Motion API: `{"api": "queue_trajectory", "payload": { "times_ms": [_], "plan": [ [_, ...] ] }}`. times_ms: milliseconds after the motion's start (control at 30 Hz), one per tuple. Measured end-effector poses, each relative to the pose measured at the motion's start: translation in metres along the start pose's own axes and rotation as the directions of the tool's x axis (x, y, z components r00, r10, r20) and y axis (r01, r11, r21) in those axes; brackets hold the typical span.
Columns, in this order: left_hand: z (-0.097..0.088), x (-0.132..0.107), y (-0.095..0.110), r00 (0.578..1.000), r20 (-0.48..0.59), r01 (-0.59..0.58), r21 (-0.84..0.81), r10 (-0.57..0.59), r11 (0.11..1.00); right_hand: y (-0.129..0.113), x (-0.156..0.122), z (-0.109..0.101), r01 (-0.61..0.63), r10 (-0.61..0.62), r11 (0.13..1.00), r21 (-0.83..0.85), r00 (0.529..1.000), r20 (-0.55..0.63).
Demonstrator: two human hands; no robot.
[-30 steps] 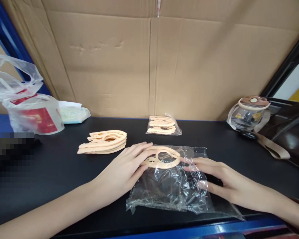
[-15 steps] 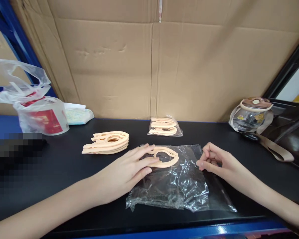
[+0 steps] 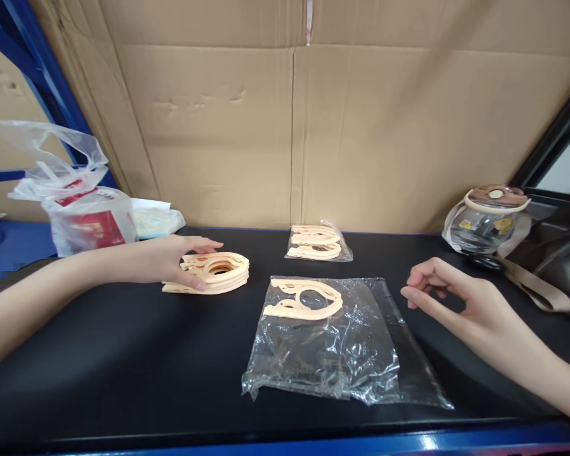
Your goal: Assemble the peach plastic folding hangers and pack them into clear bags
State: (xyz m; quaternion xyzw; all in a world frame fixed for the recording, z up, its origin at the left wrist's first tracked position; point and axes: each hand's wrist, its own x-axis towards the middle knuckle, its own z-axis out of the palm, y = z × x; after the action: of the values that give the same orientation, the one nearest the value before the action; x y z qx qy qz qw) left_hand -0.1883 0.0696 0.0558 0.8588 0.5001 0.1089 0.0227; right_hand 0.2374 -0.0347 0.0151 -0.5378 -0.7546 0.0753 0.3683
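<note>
Several peach-coloured plastic folding hangers lie in a stack (image 3: 225, 282) on the left half of the black tabletop. My left hand (image 3: 180, 263) is over the stack's left part, thumb at the near side and fingers spread toward the far side; whether it touches the hangers I cannot tell. One folded hanger (image 3: 330, 310) lies flat on a clear plastic bag (image 3: 327, 354) in front of me; whether it is inside the bag is unclear. To the right of the bag my right hand (image 3: 437, 291) hovers, fingers curled, thumb apart, holding nothing.
Toward the back lies a clear packet with folded hangers (image 3: 316, 244). A tied plastic bag (image 3: 90, 218) and a tissue pack (image 3: 159, 221) are at the back left. A transparent jug with a strap (image 3: 487, 225) stands at the back right. A cardboard wall (image 3: 218, 139) closes the back.
My left hand has left the hanger on the plastic bag and moved left to the stack. My right hand has shifted right, off the bag's edge, its thumb and fingers wider apart.
</note>
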Motion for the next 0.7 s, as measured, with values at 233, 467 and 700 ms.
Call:
{"api": "queue_trajectory", "payload": {
  "times_ms": [233, 467, 700],
  "plan": [
    [-0.011, 0.002, 0.038, 0.993, -0.058, -0.099, 0.083, 0.104, 0.992, -0.017, -0.001, 0.004, 0.138, -0.144, 0.983, -0.122, 0.989, -0.041],
    [0.004, 0.004, 0.132, 0.887, -0.173, -0.413, 0.117, 0.428, 0.903, -0.051, 0.017, 0.014, 0.392, -0.39, 0.909, -0.144, 0.92, 0.04],
    [0.017, 0.01, 0.169, 0.883, -0.187, -0.441, -0.016, 0.43, 0.898, -0.05, 0.015, 0.005, 0.295, -0.294, 0.955, 0.001, 0.951, 0.09]
  ]
}}
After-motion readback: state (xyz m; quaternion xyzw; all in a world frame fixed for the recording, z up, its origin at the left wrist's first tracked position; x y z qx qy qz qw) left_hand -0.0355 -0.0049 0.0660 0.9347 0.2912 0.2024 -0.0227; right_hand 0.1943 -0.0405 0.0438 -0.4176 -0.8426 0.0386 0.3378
